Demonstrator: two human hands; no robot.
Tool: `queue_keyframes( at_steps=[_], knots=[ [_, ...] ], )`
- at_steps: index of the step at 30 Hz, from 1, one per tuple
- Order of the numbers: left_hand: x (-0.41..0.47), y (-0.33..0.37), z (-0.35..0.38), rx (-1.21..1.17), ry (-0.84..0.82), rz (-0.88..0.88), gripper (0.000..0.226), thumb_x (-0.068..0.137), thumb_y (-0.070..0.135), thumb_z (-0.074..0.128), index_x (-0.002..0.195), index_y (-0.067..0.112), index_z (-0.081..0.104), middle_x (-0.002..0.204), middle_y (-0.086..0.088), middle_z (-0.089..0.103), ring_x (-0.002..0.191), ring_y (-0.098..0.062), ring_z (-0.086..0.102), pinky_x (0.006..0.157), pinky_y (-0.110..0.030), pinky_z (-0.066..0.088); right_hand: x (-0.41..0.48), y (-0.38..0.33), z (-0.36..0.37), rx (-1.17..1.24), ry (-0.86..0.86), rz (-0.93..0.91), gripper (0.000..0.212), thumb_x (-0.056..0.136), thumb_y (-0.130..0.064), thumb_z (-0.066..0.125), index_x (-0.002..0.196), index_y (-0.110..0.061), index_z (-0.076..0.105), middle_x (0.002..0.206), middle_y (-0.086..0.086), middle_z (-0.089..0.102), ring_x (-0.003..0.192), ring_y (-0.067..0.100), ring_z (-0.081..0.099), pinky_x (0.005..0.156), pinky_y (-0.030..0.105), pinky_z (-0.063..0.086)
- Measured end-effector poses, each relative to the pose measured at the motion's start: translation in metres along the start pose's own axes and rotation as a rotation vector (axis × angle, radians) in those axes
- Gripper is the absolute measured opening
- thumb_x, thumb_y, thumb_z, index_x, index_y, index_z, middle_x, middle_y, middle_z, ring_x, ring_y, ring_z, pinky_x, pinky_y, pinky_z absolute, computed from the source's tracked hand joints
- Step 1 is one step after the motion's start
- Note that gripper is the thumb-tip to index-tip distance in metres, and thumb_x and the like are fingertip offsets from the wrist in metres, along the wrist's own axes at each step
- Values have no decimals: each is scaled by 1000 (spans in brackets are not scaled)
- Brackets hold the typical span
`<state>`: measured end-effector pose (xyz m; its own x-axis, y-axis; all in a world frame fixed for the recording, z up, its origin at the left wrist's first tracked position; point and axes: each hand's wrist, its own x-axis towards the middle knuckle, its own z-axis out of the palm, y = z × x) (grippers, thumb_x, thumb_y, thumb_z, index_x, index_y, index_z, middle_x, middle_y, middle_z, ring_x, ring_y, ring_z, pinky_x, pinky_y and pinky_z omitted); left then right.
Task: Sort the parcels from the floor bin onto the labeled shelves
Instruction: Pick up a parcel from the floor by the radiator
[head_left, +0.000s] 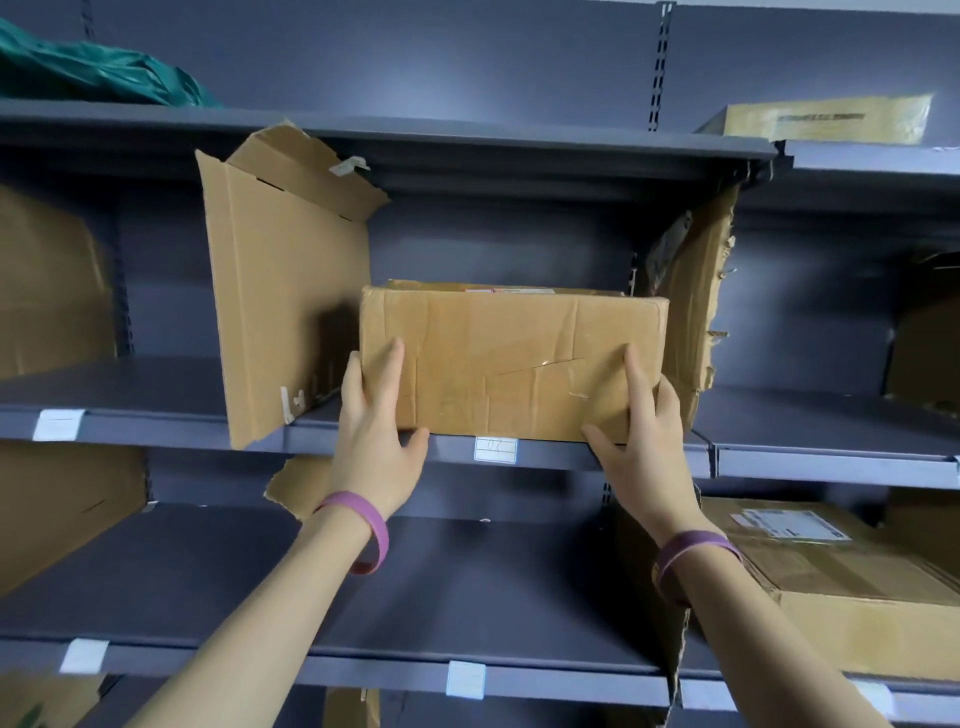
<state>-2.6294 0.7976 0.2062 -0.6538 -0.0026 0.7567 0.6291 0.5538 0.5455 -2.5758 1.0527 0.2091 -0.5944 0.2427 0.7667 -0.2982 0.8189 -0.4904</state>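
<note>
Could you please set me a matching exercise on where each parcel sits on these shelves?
Things:
1. green plastic bag
2. yellow envelope
3. creased cardboard box
4. labelled box

Places:
A. lower right shelf
B. middle shelf, touched by the left hand and the right hand
C. upper left shelf
D. upper right shelf

Pairs: 1-C, 2-D, 3-B, 4-A
</note>
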Motion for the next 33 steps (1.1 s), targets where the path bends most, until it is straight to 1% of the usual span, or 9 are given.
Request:
queue_keyframes(
  at_steps=[1,5,8,11,15,18,25,30,33],
  knots=[
    [-8,-4,1,28,-8,11,96,86,14,64,138,63,1,155,16,-10,145,-19,11,99,-25,30,-7,4,1,-48,-16,-11,89,87,-12,69,154,-33,13,149,17,27,134,33,31,107,23,29],
    [-34,-17,3,238,-31,93,88,85,20,63,144,54,6,155,18,-14,146,-20,3,103,-32,27,-37,14,6,-281,5,-64,75,90,-25,66,151,-34,24,160,14,12,146,37,13,111,48,30],
    [-40,-23,3,374,-41,182,79,86,26,61,147,43,14,158,10,0,145,-23,6,109,-38,25,-47,18,6,-392,6,-198,67,88,-27,67,147,-25,36,158,6,22,146,34,20,111,49,33],
    [-36,-24,5,499,-86,210,74,87,34,57,148,37,13,158,8,7,144,-23,10,112,-45,27,-46,20,8,-501,-60,-246,64,90,-35,63,147,-25,34,156,1,28,145,31,24,112,50,34],
    [-30,-21,12,531,-159,155,71,89,38,54,149,35,15,159,9,0,146,-24,6,113,-47,25,-38,19,10,-562,-151,-190,64,93,-43,57,149,-24,33,160,1,23,148,30,18,114,50,28],
    [-27,-23,17,541,-221,105,73,91,38,50,150,36,6,157,13,-17,147,-20,-7,115,-46,14,-36,18,14,-619,-209,-179,65,94,-45,53,151,-24,29,161,1,20,148,29,16,115,51,23],
    [-29,-32,22,569,-275,67,79,92,40,46,148,38,-10,153,12,-26,145,-18,-16,117,-45,1,-40,16,17,-636,-233,-153,75,87,-33,64,151,-23,28,158,0,29,145,31,27,114,56,24],
    [-37,-21,20,526,-254,45,78,93,39,46,149,34,-7,157,5,-18,146,-22,-15,117,-45,5,-49,17,16,-557,-258,-140,78,93,-31,54,154,-30,6,162,-12,0,151,24,-1,120,47,4],
    [-46,-4,28,339,-214,59,76,89,31,56,150,33,10,160,4,-1,147,-24,-3,117,-47,11,-65,13,13,-432,-244,-96,80,93,-29,50,152,-39,-3,157,-22,-15,150,15,-14,119,37,-5]
  ],
)
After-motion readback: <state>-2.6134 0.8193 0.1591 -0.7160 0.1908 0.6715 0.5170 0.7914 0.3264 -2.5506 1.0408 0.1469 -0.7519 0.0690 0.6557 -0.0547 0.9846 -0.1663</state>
